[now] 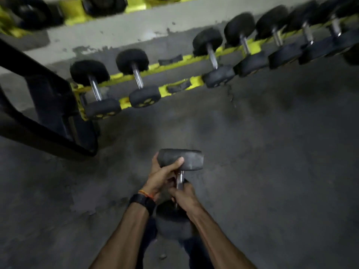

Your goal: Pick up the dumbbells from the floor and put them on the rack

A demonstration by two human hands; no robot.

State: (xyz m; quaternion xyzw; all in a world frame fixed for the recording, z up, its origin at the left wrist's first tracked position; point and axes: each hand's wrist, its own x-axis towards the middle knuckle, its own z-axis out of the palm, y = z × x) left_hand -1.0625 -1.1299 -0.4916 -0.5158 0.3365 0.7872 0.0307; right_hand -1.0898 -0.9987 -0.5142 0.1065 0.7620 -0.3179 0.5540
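I hold a black dumbbell [191,159] with a chrome handle above the floor, in front of the rack. My left hand [162,176] grips under its far head, thumb over the rubber. My right hand [183,195] is wrapped around the handle. The near head hangs low between my forearms, partly hidden. The yellow rack [175,64] runs across the upper frame with several black dumbbells resting on its lower rails. Between the second and third dumbbell from the left, a slot [173,73] with black cradles holds nothing.
A black rack leg and foot [58,117] stand at the left, reaching onto the dark rubber floor [272,152]. An upper yellow tier [104,6] holds more dumbbells. A grey wall base lies behind the rails.
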